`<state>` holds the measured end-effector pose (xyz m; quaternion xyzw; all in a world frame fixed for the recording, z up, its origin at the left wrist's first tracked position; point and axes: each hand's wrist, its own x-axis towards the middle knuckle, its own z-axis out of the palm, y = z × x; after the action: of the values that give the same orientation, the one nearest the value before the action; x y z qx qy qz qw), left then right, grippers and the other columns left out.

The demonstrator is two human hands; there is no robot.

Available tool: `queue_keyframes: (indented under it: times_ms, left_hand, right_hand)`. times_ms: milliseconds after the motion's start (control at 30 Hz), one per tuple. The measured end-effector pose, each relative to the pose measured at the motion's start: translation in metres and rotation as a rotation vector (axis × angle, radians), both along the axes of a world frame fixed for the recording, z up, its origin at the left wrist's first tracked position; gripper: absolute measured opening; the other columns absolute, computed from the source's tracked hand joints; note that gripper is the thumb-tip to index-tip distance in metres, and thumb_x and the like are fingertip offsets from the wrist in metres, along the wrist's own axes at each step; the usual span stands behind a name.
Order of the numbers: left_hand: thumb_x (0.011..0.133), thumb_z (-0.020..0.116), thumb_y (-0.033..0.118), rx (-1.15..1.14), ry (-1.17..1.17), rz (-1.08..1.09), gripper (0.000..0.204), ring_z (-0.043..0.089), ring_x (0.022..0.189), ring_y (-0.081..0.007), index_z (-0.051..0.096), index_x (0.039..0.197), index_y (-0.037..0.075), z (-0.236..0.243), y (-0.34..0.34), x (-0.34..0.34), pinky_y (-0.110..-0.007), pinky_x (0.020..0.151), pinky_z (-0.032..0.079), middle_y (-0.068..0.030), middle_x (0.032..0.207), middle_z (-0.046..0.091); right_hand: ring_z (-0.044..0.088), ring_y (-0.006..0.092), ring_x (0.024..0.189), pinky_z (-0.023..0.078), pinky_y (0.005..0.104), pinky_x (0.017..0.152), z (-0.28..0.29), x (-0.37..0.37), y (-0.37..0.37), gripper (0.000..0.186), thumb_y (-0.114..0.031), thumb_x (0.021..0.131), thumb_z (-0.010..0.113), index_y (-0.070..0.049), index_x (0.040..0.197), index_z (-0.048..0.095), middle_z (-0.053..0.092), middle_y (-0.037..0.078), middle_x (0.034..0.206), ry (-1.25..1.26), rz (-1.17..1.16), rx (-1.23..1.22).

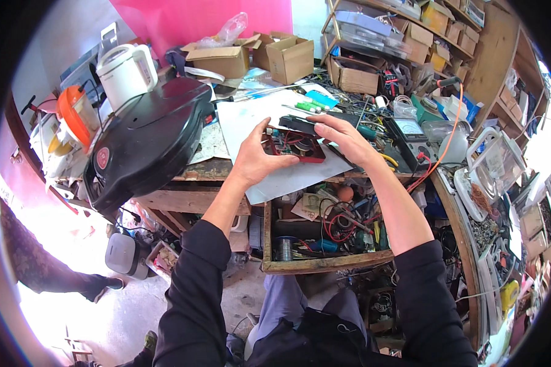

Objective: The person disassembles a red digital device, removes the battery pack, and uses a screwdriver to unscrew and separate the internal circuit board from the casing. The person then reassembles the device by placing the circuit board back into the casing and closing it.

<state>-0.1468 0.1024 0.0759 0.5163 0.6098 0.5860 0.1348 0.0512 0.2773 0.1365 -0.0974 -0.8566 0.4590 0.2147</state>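
Note:
On a white sheet (236, 119) at the bench's front lies a small red case (315, 156), its inside exposed: a green circuit board, thin wires and a round dark part that looks like a speaker. My left hand (255, 156) grips the case's left side, thumb along the near edge and fingers at the far left corner. Between the fingers and thumb of my right hand (343, 136) is a black cover (295, 124), tilted just above the far side of the case. Green-handled screwdrivers (309, 106) lie beyond it on the sheet.
A large black appliance lid (159, 122) rests at the left, beside a white jug (125, 70). Cardboard boxes (291, 59) stand behind. To the right is an analog multimeter (412, 137) with red leads. An open drawer (324, 263) below holds solder wire (284, 248) and tools.

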Motion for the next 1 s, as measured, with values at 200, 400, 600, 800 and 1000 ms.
queue_keyframes:
  times_ms: [200,400,600,800,1000]
  left_hand:
    - [0.068,0.099,0.015,0.002,0.057,-0.008,0.113,0.065,0.114,-0.0201,0.034,0.158,-0.007,-0.005,0.005,-0.004,-0.032,0.099,0.054,-0.0154,0.130,0.062]
    - [0.062,0.101,0.033,0.048,-0.003,-0.037,0.111,0.062,0.125,-0.0258,0.046,0.150,-0.007,-0.003,0.003,0.000,-0.037,0.108,0.051,-0.0203,0.138,0.059]
    - [0.062,0.100,0.023,0.139,0.130,0.009,0.113,0.060,0.123,-0.0271,0.042,0.155,-0.003,-0.001,0.000,0.006,-0.037,0.107,0.051,-0.0179,0.141,0.055]
    - [0.061,0.097,0.005,0.180,0.178,0.043,0.124,0.053,0.133,-0.0287,0.029,0.164,0.005,0.001,-0.001,0.007,-0.039,0.111,0.048,-0.0159,0.150,0.044]
    - [0.062,0.095,-0.002,0.234,0.270,0.123,0.128,0.047,0.140,-0.0296,0.021,0.167,0.006,-0.007,0.005,0.005,-0.042,0.116,0.045,-0.0154,0.154,0.039]
  right_hand:
    - [0.060,0.0236,0.122,0.044,0.0349,0.106,0.008,-0.004,0.004,0.069,-0.050,0.097,0.068,-0.003,0.146,0.060,0.066,0.016,0.131,-0.077,0.019,0.055]
    - [0.063,0.0261,0.120,0.048,0.0378,0.104,0.035,-0.010,0.007,0.091,-0.043,0.079,0.086,-0.004,0.153,0.051,0.067,0.020,0.132,-0.317,0.104,0.283]
    - [0.065,0.0291,0.122,0.051,0.0390,0.104,0.047,-0.022,0.003,0.103,-0.038,0.069,0.094,0.000,0.154,0.047,0.066,0.024,0.134,-0.376,0.114,0.530]
    - [0.066,0.0312,0.119,0.050,0.0399,0.104,0.066,-0.022,-0.009,0.091,-0.028,0.073,0.093,-0.001,0.149,0.052,0.068,0.024,0.129,-0.406,0.070,0.508]
    - [0.066,0.0337,0.106,0.053,0.0423,0.094,0.070,-0.019,-0.009,0.058,-0.013,0.072,0.088,0.001,0.123,0.062,0.068,0.019,0.111,-0.246,0.069,0.523]
